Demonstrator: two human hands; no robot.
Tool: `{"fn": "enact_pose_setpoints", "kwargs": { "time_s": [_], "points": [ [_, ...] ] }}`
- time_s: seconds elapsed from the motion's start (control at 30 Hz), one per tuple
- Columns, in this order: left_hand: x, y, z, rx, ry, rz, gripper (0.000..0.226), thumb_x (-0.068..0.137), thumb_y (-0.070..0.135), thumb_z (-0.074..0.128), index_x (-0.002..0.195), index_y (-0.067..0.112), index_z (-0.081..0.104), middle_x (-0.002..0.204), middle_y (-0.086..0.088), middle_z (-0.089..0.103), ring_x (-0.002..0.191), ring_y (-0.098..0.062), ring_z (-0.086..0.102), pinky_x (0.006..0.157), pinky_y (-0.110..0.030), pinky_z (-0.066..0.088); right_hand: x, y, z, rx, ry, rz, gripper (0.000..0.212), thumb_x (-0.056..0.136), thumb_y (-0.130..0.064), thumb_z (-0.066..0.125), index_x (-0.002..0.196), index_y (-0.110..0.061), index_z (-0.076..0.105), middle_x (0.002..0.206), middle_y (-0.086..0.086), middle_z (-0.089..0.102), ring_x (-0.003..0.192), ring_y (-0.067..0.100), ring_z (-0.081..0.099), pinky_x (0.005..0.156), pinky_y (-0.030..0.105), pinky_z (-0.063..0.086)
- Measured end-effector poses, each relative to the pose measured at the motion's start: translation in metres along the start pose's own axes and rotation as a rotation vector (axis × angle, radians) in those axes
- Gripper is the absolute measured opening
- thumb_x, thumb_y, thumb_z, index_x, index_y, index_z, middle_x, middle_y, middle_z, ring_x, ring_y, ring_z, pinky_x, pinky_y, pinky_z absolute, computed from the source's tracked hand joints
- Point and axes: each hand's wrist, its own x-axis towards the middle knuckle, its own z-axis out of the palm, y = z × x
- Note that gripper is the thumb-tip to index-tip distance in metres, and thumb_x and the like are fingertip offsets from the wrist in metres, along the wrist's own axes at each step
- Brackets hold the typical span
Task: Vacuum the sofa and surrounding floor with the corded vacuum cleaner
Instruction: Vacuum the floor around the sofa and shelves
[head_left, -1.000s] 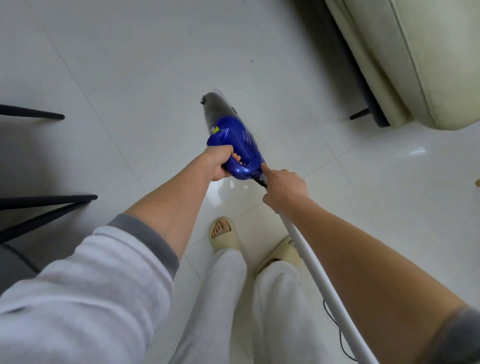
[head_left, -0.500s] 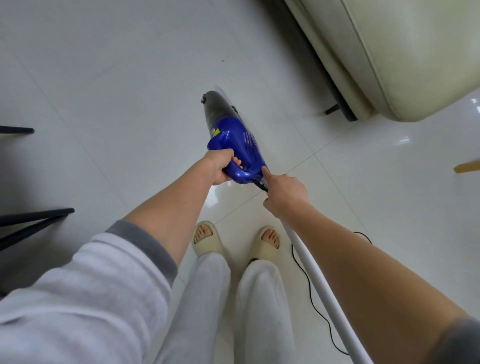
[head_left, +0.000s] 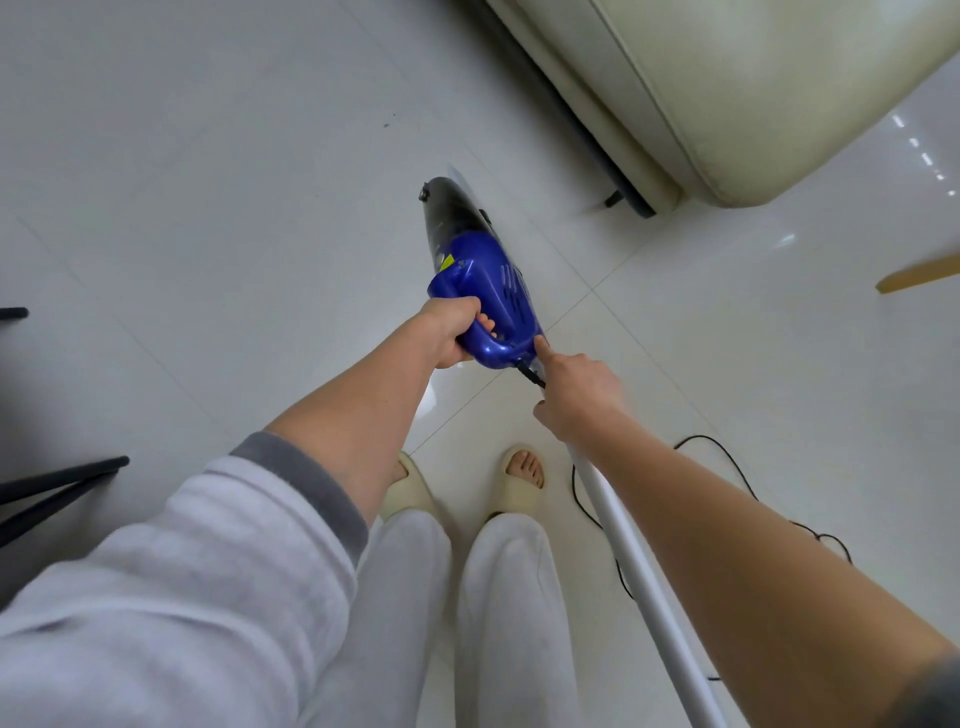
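While you stand with both feet together on the floor (head_left: 218, 218), here is the moment, nearest first.

Right grip: your right hand (head_left: 579, 392) is curled round the top of the white tube (head_left: 631, 561), with the forefinger stretched out to touch the rear of the blue body.

Left grip: your left hand (head_left: 451, 330) is wrapped round the blue loop handle, fingers showing through it.

Vacuum: the vacuum cleaner (head_left: 480, 280) is held between both hands just ahead of your feet, dark nose pointing away from you and down toward the tiles; whether the nose touches them you cannot tell.

Cord: the black cord (head_left: 737, 467) leaves the rear of the body and loops over the tiles to your right, close by your right foot.

Change: across the last second the sofa (head_left: 753, 78) has slid toward the centre of your view and the cord has come into sight, while your grips have stayed the same. That reads as turning and stepping toward the sofa, so floor work near its base looks like the step in hand.

Edges: the sofa's corner and its dark foot (head_left: 615, 198) lie ahead to the right, apart from the nose.

Room: open tile lies ahead and left, with small dark specks (head_left: 385, 124) there. Black chair legs (head_left: 57, 483) bound the far left; a wooden leg (head_left: 919, 275) juts in at the right.
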Motion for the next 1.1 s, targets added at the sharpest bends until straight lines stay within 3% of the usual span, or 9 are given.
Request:
{"fn": "enact_pose_setpoints", "kwargs": {
  "time_s": [0.13, 0.33, 0.5, 0.7, 0.83, 1.1],
  "points": [
    [-0.001, -0.001, 0.016, -0.002, -0.005, -0.014, 0.015, 0.09, -0.001, 0.044, 0.082, 0.008, 0.053, 0.062, -0.002, 0.052, 0.057, -0.013, 0.052, 0.062, -0.029, 0.051, -0.002, 0.014, -0.002, 0.003, 0.003, 0.021, 0.068, 0.088, -0.01, 0.051, 0.148, -0.022, 0.022, 0.081, 0.004, 0.045, 0.077, 0.024, 0.051, 0.063, 0.033, 0.044],
    [-0.005, -0.005, 0.036, 0.062, -0.022, -0.007, 0.012, 0.09, -0.001, 0.045, 0.085, 0.007, 0.054, 0.065, -0.003, 0.052, 0.059, -0.013, 0.052, 0.063, -0.03, 0.051, -0.011, 0.028, 0.005, 0.025, 0.0, 0.072, 0.069, 0.089, -0.01, 0.051, 0.149, -0.023, 0.02, 0.069, 0.0, 0.038, 0.072, 0.021, 0.051, 0.059, 0.032, 0.042],
    [-0.011, -0.01, 0.046, 0.106, -0.023, 0.018, 0.012, 0.091, 0.001, 0.046, 0.085, 0.007, 0.054, 0.068, -0.004, 0.054, 0.063, -0.015, 0.055, 0.073, -0.032, 0.053, -0.02, 0.032, 0.008, 0.064, -0.022, 0.103, 0.068, 0.088, -0.01, 0.053, 0.147, -0.023, 0.023, 0.069, 0.0, 0.04, 0.076, 0.022, 0.056, 0.061, 0.032, 0.046],
    [-0.013, -0.01, 0.03, 0.056, 0.003, 0.027, 0.011, 0.091, 0.001, 0.048, 0.087, 0.009, 0.054, 0.067, -0.003, 0.054, 0.062, -0.014, 0.055, 0.071, -0.031, 0.054, -0.017, 0.022, 0.003, 0.025, -0.01, 0.067, 0.069, 0.089, -0.008, 0.054, 0.148, -0.022, 0.022, 0.076, 0.002, 0.043, 0.075, 0.022, 0.052, 0.059, 0.031, 0.042],
    [-0.006, -0.009, 0.009, 0.027, 0.05, 0.032, 0.012, 0.089, -0.001, 0.047, 0.087, 0.009, 0.055, 0.064, -0.003, 0.054, 0.06, -0.013, 0.054, 0.08, -0.035, 0.055, -0.007, 0.008, 0.006, 0.011, -0.007, 0.008, 0.069, 0.089, -0.009, 0.053, 0.149, -0.021, 0.021, 0.083, 0.003, 0.045, 0.076, 0.022, 0.049, 0.061, 0.031, 0.04],
    [0.001, -0.004, -0.01, 0.072, 0.066, 0.028, 0.014, 0.09, -0.002, 0.046, 0.085, 0.008, 0.054, 0.062, -0.002, 0.052, 0.055, -0.011, 0.053, 0.061, -0.028, 0.052, -0.001, -0.014, 0.02, 0.021, 0.015, -0.009, 0.074, 0.088, -0.007, 0.053, 0.15, -0.018, 0.015, 0.072, 0.001, 0.039, 0.073, 0.021, 0.049, 0.059, 0.031, 0.038]
  ]
}}
